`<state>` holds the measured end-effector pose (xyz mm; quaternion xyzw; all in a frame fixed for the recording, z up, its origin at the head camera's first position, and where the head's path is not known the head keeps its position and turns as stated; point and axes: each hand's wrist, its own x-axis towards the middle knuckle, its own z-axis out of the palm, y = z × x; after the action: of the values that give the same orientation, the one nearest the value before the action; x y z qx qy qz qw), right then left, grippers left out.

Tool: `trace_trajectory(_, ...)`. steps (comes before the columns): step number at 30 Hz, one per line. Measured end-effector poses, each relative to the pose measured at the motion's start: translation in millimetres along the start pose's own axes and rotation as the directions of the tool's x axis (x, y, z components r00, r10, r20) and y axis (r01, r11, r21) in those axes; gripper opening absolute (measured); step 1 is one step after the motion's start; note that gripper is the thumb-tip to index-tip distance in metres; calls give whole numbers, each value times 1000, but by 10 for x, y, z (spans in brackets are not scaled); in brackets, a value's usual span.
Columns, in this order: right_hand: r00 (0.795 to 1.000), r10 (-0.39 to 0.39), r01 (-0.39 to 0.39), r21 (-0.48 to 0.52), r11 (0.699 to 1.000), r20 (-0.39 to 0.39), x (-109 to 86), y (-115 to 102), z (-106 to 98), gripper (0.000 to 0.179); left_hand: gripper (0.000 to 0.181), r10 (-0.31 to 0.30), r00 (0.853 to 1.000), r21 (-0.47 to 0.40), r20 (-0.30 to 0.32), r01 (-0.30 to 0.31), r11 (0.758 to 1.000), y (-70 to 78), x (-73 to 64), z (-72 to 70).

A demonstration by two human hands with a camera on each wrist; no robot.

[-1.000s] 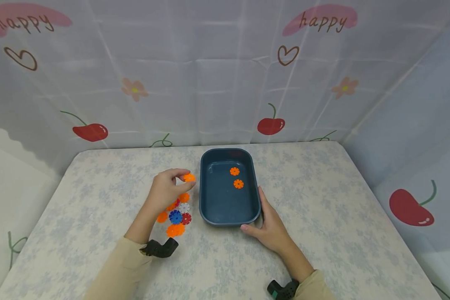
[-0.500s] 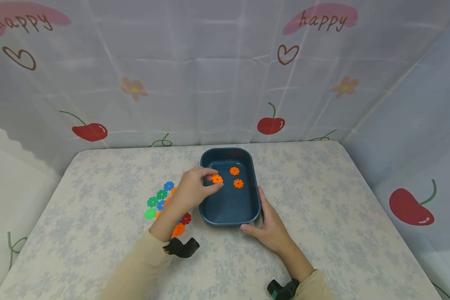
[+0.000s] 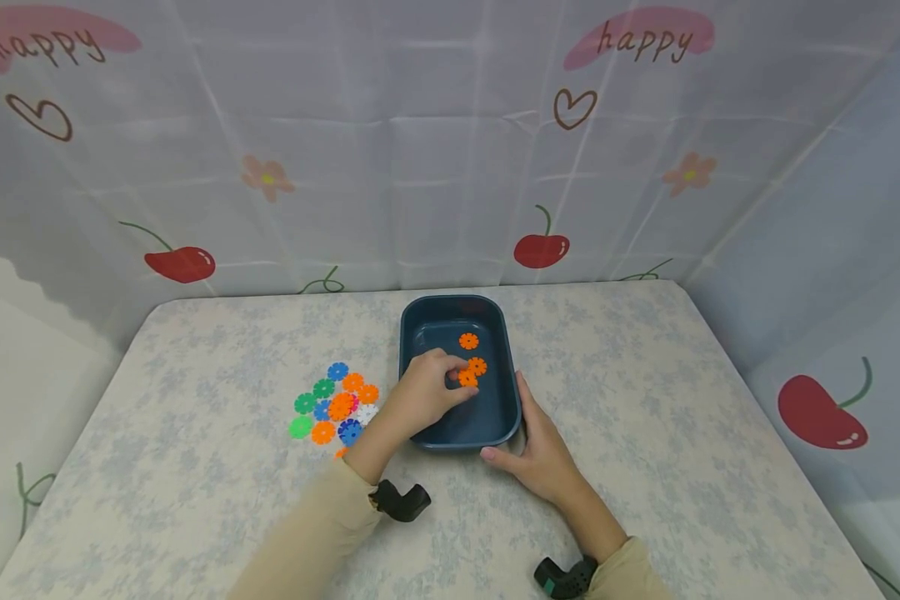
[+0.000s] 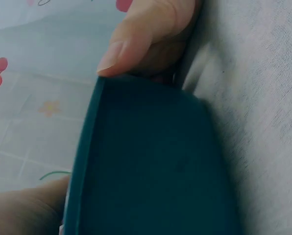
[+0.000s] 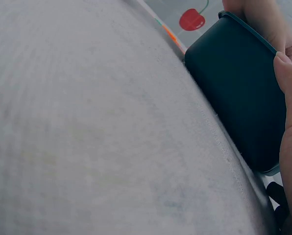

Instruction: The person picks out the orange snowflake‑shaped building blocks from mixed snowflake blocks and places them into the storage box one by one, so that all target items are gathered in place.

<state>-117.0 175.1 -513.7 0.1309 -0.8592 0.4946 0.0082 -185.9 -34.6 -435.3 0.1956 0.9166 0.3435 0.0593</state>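
In the head view my left hand (image 3: 425, 388) reaches over the left part of the dark blue tray (image 3: 450, 439). Its thumb and fingertips pinch an orange flower-shaped disc (image 3: 467, 378), which overlaps a second orange disc (image 3: 479, 366) in the tray. Farther back in the tray lies another orange disc (image 3: 468, 341). My right hand (image 3: 537, 454) grips the tray's near right corner, fingers along the side and thumb at the front. The right wrist view shows the right thumb (image 5: 287, 73) at the rim of the tray (image 5: 234, 88).
Left of the tray, several flower-shaped discs lie in a loose cluster on the table, among them a blue disc (image 3: 337, 372), a green disc (image 3: 301, 427) and an orange disc (image 3: 323, 432). A printed curtain (image 3: 450, 167) hangs behind the table (image 3: 645, 375).
My left hand has carried an orange disc from beside the tray rightward over its rim and down beside the other discs. The right hand has stayed at the tray's corner.
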Motion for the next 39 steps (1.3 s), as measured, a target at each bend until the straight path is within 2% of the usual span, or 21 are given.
trace_trajectory(6, 1000, 5, -5, 0, 1000, -4, -1, 10, 4, 117, 38, -59, 998, 114, 24, 56, 992, 25, 37, 126)
trace_trajectory(10, 1000, 12, -12, 6, 1000, 1, 2, 10, 5, 116, 36, -86, 995, 132, 46, 80, 988, 48, 55, 184)
trace_trajectory(17, 1000, 11, -11, 14, 1000, 0, 4, 15, 13, 116, 38, -108, 987, 158, 120, 88, 983, 39, 66, 286)
trace_trajectory(22, 1000, 2, -2, 20, 1000, -2, 4, 27, 15, 116, 35, -91, 987, 176, 131, 67, 982, 36, 83, 329)
trace_trajectory(31, 1000, -2, 2, 9, 1000, 3, 1, 28, 9, 117, 31, -55, 994, 172, 92, 38, 984, 66, 88, 343)
trace_trajectory(35, 1000, 1, -1, 7, 1000, 3, 1, 24, 7, 116, 26, 17, 1000, 143, 6, -18, 990, 94, -1, 263)
trace_trajectory(39, 1000, -8, 8, 2, 1000, -2, -5, 18, 7, 117, 24, 82, 993, 109, -83, -73, 991, 112, -198, 125)
